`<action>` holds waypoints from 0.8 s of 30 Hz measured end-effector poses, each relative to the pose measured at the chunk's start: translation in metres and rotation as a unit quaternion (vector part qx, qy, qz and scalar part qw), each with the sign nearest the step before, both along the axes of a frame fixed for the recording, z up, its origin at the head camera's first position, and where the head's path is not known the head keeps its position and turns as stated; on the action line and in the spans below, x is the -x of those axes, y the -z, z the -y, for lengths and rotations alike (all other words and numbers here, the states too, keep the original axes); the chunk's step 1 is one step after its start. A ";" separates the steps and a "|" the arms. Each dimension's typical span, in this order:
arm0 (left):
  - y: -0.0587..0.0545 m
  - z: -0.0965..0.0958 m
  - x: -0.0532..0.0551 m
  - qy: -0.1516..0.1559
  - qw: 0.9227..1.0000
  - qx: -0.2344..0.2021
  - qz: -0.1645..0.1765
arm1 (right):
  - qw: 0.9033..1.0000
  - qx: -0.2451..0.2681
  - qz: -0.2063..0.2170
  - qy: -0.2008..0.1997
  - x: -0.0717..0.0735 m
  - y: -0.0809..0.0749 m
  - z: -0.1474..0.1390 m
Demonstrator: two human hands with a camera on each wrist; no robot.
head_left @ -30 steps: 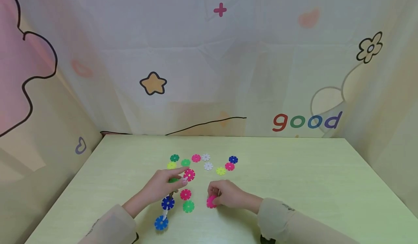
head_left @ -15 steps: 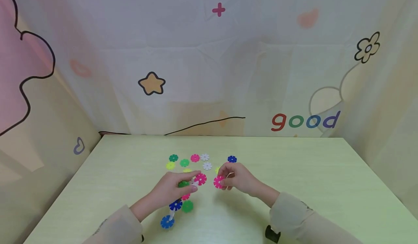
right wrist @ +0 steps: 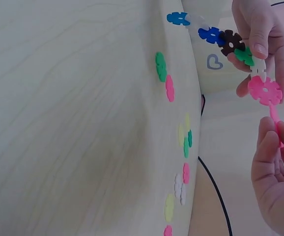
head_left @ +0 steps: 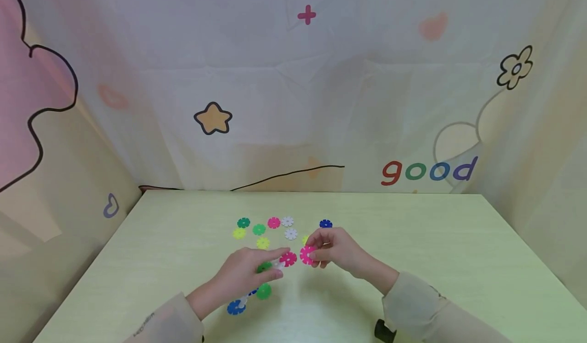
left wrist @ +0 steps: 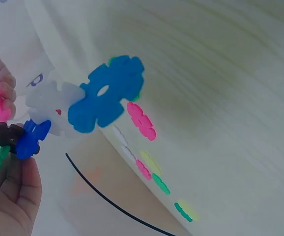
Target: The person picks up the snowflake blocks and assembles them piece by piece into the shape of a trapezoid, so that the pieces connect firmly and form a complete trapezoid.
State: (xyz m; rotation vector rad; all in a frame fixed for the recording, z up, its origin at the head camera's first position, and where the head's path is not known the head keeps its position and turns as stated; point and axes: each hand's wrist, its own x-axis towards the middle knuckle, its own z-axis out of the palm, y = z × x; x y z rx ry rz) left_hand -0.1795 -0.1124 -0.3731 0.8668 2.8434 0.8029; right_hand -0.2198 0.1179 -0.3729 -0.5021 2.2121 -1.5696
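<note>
My left hand (head_left: 240, 276) holds a chain of interlocking notched plastic discs between thumb and fingers. From its lower end run a light blue disc (left wrist: 105, 93), a white disc (left wrist: 53, 105), a dark blue disc (right wrist: 211, 35), a brown disc (right wrist: 231, 43), a green disc (right wrist: 243, 57), another white disc and a pink end disc (right wrist: 265, 90). Thumb and fingers of my right hand (head_left: 341, 254) pinch a single pink disc (head_left: 306, 255), held edge-on close to the chain's pink end. Whether the two pink discs touch is unclear.
Several loose discs lie on the pale table (head_left: 412, 271): a green disc (head_left: 263, 291) nearest, yellow ones such as the yellow disc (head_left: 263, 242), white ones like the white disc (head_left: 291, 234), and a blue disc (head_left: 326, 223) beyond my right hand. A printed cloth (head_left: 275, 103) hangs behind.
My right hand has lifted its pink disc off the table and moved away from me. My left hand has carried the chain rightward, bringing its pink end near that disc.
</note>
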 end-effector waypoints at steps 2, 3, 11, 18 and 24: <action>0.001 -0.001 0.000 0.008 1.000 0.003 -0.020 | 1.000 0.002 0.000 -0.005 -0.001 0.000 0.000; 0.001 -0.001 -0.001 0.011 1.000 0.004 -0.028 | 1.000 0.003 0.000 -0.008 -0.001 0.000 0.000; 0.002 -0.001 -0.002 0.029 0.996 0.027 -0.079 | 1.000 -0.003 0.001 -0.026 -0.004 -0.002 0.001; 0.002 -0.003 -0.005 0.068 0.987 0.041 -0.139 | 0.999 -0.016 -0.001 -0.039 -0.007 -0.004 0.002; 0.003 -0.005 -0.006 0.086 0.980 0.050 -0.174 | 0.999 -0.017 0.008 -0.031 -0.010 -0.004 0.003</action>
